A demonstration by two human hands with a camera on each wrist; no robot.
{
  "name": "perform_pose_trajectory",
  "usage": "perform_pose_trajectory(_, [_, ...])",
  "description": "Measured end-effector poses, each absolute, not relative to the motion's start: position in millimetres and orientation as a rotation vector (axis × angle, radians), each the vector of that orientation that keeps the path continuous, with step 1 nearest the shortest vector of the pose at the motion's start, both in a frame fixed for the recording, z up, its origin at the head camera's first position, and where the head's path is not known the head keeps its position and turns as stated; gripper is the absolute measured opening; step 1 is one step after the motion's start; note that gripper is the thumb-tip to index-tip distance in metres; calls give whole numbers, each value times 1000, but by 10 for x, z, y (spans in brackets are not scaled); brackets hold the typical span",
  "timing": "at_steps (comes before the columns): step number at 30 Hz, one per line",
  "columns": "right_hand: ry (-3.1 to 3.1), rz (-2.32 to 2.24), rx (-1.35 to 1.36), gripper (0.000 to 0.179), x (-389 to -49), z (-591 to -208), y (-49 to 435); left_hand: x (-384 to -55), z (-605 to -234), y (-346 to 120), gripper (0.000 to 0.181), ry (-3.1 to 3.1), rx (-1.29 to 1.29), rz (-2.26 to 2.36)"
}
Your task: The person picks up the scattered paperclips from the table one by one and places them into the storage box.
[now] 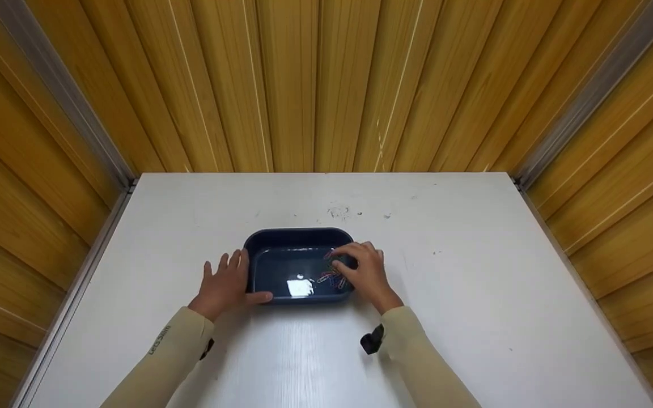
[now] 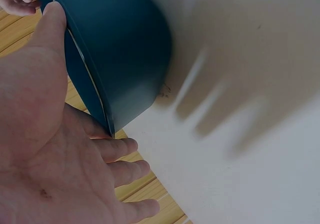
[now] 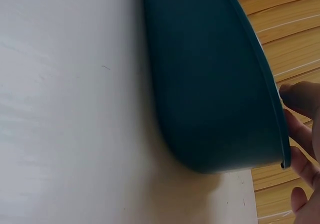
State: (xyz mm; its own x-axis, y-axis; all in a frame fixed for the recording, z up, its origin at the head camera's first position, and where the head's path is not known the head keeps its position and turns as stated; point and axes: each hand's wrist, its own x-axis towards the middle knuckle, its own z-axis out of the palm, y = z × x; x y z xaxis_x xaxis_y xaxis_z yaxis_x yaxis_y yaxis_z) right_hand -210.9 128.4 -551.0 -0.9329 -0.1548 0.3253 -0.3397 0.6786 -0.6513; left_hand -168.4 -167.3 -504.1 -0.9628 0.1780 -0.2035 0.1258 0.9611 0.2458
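A dark blue tray (image 1: 304, 298) with rounded corners stands on the white table. Several coloured paper clips (image 1: 335, 279) lie inside it at the right end. My left hand (image 1: 225, 286) rests against the tray's left end, fingers spread along the outer wall and thumb on the near rim. In the left wrist view the thumb (image 2: 54, 21) lies on the rim. My right hand (image 1: 365, 272) reaches over the right rim, with thumb and index finger bent and apart above the clips. A reddish clip shows right at the index fingertip. In the right wrist view the tray wall (image 3: 215, 83) hides the clips.
The white table (image 1: 474, 283) extends around the tray, with small dark marks (image 1: 338, 212) behind it. Ribbed wood-patterned walls (image 1: 315, 85) enclose the back and both sides. A black wrist device (image 1: 372, 340) sits at the right sleeve.
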Motion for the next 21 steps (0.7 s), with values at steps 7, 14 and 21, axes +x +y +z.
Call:
perform_pose_trajectory(7, [-2641,1090,383,25,-2116,-5499,1330,-1674,-5045,-1680,116,2891,239,331])
perform_pose_trajectory(14, [-2628,1159,346,31,-2116,-5491,1377,-1687,-5053,-1670,115,2876,229,336])
perform_pose_trajectory(21, [-2623,1207,301,35,-2111,-5491,1436,-1700,-5044,-1676,116,2873,219,374])
